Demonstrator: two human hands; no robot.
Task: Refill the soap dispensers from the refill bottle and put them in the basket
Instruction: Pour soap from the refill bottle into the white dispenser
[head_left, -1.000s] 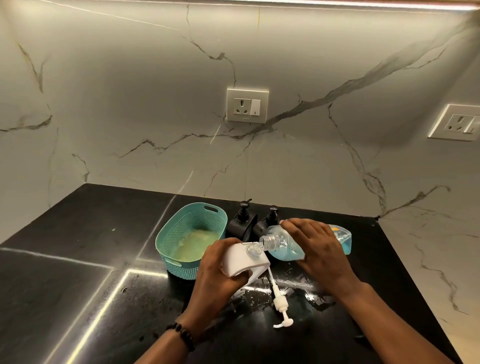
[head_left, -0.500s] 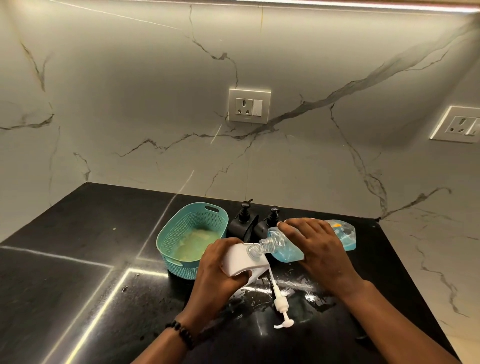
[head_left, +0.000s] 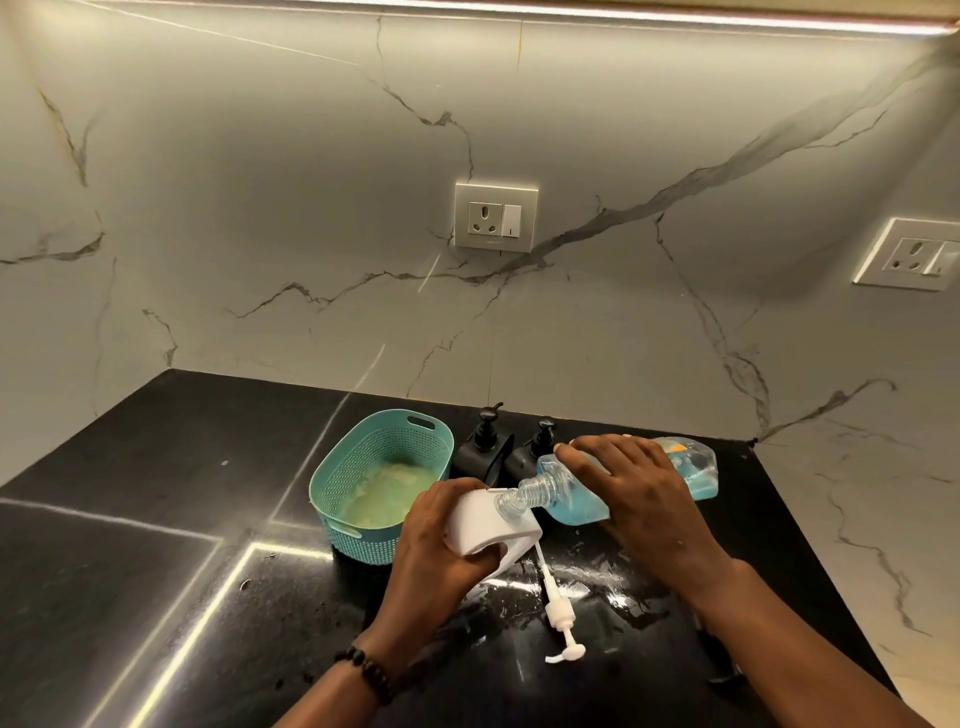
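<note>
While the refill bottle lies tipped almost flat with its clear threaded neck at the opening of the white dispenser, the blue liquid inside it pools along the lower side of the bottle. The right hand grasps the bottle from above, fingers wrapped over its body, and the bottle's base sticks out past the far side of that hand. The left hand grips the white dispenser from below and behind, holding it tilted just in front of the bottle's neck, thumb over the top face. Below the two hands, close to the left thumb, the white pump head with its tube lies flat on the wet black counter. Just beyond the right hand's fingertips stand two black dispensers, side by side and upright, pumps on. To the left of the left hand, near its knuckles, sits the teal basket, with something pale green in its bottom. A beaded bracelet circles the left wrist
</note>
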